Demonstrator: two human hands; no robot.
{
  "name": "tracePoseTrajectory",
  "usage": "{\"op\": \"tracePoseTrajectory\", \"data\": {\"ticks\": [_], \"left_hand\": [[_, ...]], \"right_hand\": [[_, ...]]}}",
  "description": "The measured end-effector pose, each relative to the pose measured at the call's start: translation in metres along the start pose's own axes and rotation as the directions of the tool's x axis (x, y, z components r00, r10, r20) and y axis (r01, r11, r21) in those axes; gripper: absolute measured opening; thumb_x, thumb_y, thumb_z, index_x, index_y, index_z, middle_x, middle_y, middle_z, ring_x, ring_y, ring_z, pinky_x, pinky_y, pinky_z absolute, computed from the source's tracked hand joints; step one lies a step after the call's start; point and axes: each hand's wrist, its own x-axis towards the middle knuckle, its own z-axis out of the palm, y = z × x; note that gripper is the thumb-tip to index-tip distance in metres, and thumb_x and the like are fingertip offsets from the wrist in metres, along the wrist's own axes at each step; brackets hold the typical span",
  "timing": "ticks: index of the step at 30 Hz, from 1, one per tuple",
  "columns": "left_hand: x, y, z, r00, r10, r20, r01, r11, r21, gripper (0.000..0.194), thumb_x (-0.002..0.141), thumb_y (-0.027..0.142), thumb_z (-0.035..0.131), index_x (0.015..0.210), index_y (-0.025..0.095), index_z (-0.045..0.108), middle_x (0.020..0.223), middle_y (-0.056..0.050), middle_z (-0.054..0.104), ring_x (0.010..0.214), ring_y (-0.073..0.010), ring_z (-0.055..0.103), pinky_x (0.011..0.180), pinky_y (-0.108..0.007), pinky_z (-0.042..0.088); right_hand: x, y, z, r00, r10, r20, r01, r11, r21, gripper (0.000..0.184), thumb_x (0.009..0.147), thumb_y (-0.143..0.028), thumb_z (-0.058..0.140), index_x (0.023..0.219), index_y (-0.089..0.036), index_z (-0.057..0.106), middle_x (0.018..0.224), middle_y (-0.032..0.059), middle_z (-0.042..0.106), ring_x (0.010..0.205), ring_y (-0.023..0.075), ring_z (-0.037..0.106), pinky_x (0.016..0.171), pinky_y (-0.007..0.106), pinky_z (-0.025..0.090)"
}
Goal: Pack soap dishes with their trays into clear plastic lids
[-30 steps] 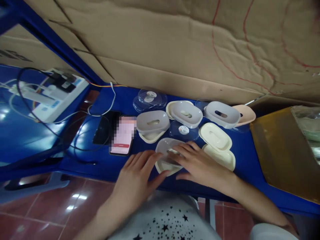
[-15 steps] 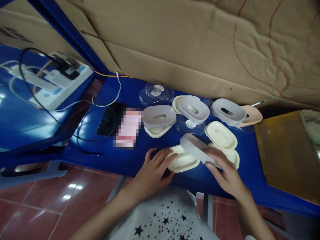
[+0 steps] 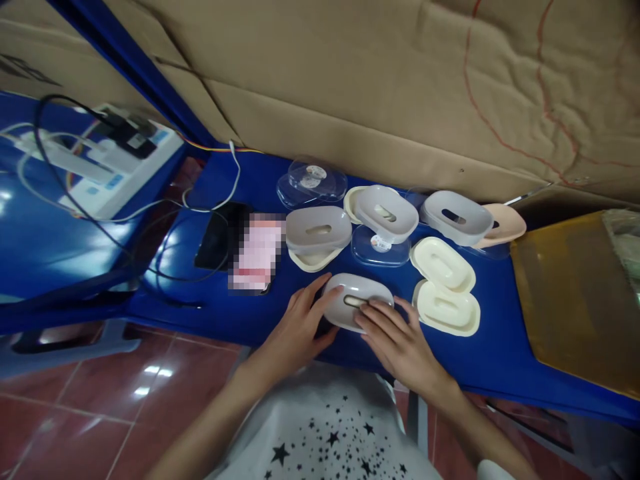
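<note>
A grey oval soap-dish insert (image 3: 356, 299) with a slot in its middle lies at the near edge of the blue table (image 3: 260, 313), covering a cream tray beneath it. My left hand (image 3: 300, 327) cups its left end, fingers curved against the rim. My right hand (image 3: 397, 340) lies over its right side, fingers flat and pressing on top. Two cream trays (image 3: 445, 288) lie just right of my right hand.
Behind are more grey inserts on cream trays (image 3: 318, 239), clear lids (image 3: 311, 181), a pink tray (image 3: 503, 223). A phone (image 3: 255, 252) lies left, with cables and a power strip (image 3: 107, 167) beyond. An amber bin (image 3: 575, 300) stands right; cardboard (image 3: 380, 87) leans behind.
Half a second ago my right hand held the grey insert tilted above the cream tray; now the insert sits flat on the tray and both hands rest on it.
</note>
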Motion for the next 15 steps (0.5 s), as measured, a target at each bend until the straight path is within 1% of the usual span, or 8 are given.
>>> {"op": "tracePoseTrajectory", "data": {"ticks": [4,7,8,10,12,13,14,15], "left_hand": [[-0.005,-0.004,-0.003,0.999,0.040,0.029,-0.043,0.996,0.080,0.073,0.098,0.017,0.075,0.163,0.029,0.043,0.170,-0.022,0.038,0.150,-0.0410,0.050,0.113,-0.061,0.053],[-0.003,-0.005,-0.009,0.995,0.095,0.030,-0.098,0.990,0.103,0.066,0.101,0.028,0.075,0.160,0.029,0.047,0.171,-0.023,0.037,0.154,-0.0417,0.046,0.114,-0.065,0.050],[-0.001,-0.005,-0.013,0.994,0.103,0.021,-0.105,0.988,0.111,0.064,0.101,0.031,0.075,0.159,0.029,0.047,0.170,-0.023,0.039,0.154,-0.0414,0.046,0.115,-0.065,0.049],[0.005,-0.007,-0.023,0.994,0.110,-0.026,-0.105,0.985,0.137,0.062,0.103,0.035,0.074,0.158,0.027,0.047,0.168,-0.023,0.042,0.153,-0.0404,0.047,0.115,-0.063,0.049],[0.016,-0.010,-0.036,0.989,0.097,-0.108,-0.076,0.979,0.189,0.059,0.104,0.032,0.072,0.157,0.024,0.048,0.165,-0.023,0.046,0.149,-0.0393,0.051,0.114,-0.060,0.050],[0.022,-0.012,-0.042,0.985,0.091,-0.149,-0.056,0.973,0.223,0.055,0.104,0.029,0.071,0.154,0.023,0.051,0.163,-0.022,0.049,0.146,-0.0389,0.054,0.112,-0.058,0.051],[0.029,-0.013,-0.048,0.978,0.092,-0.186,-0.043,0.966,0.255,0.050,0.104,0.028,0.071,0.151,0.023,0.054,0.159,-0.021,0.053,0.141,-0.0384,0.058,0.110,-0.057,0.052],[0.035,-0.013,-0.053,0.973,0.100,-0.208,-0.039,0.959,0.279,0.045,0.104,0.027,0.070,0.147,0.023,0.057,0.155,-0.019,0.058,0.137,-0.0374,0.061,0.108,-0.055,0.053]], "right_hand": [[-0.001,-0.008,0.009,0.995,-0.047,0.093,0.057,0.993,-0.106,0.043,0.109,-0.014,0.053,0.151,-0.023,0.061,0.159,0.0030,0.062,0.150,0.0235,0.054,0.135,0.053,0.021],[0.000,0.000,-0.001,0.992,-0.073,0.099,0.082,0.992,-0.094,0.040,0.111,-0.025,0.055,0.151,-0.023,0.060,0.158,0.0055,0.063,0.148,0.0236,0.055,0.133,0.053,0.025],[0.000,0.008,-0.008,0.995,-0.054,0.079,0.061,0.994,-0.088,0.040,0.111,-0.029,0.056,0.151,-0.023,0.060,0.157,0.0070,0.064,0.147,0.0241,0.057,0.131,0.052,0.028],[-0.001,0.028,-0.026,0.998,0.058,0.002,-0.057,0.991,-0.120,0.043,0.110,-0.031,0.060,0.151,-0.022,0.059,0.155,0.0112,0.065,0.146,0.0272,0.059,0.127,0.053,0.034],[-0.002,0.051,-0.043,0.973,0.200,-0.117,-0.220,0.955,-0.197,0.043,0.107,-0.028,0.063,0.150,-0.021,0.060,0.153,0.0145,0.066,0.145,0.0323,0.059,0.122,0.055,0.039],[-0.002,0.062,-0.050,0.953,0.246,-0.176,-0.282,0.933,-0.224,0.042,0.106,-0.026,0.064,0.148,-0.021,0.061,0.152,0.0148,0.067,0.144,0.0339,0.060,0.119,0.055,0.040],[-0.001,0.071,-0.054,0.940,0.266,-0.215,-0.315,0.919,-0.238,0.040,0.106,-0.026,0.064,0.146,-0.022,0.063,0.149,0.0142,0.069,0.142,0.0343,0.062,0.117,0.054,0.042],[0.002,0.077,-0.055,0.938,0.265,-0.222,-0.316,0.918,-0.240,0.038,0.106,-0.025,0.064,0.144,-0.023,0.064,0.146,0.0132,0.071,0.139,0.0337,0.064,0.116,0.053,0.043]]}}
